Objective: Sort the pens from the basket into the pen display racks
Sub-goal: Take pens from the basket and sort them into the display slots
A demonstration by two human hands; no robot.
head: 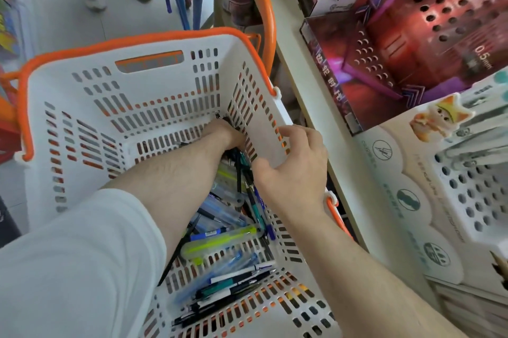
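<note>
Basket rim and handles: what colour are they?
Orange, against the white slotted walls of the basket; the rim shows best in the head view, the only one given.

1. The left arm, in a white sleeve pushed up the forearm, reaches forward and down.
2. The left hand [226,133] is at the far end of that reach, knuckles up, fingers curled downward; what they hold cannot be told.
3. The right forearm is bare and comes in from the lower right.
4. The right hand [295,170] is palm down, fingers bent forward, thumb spread left.
</note>
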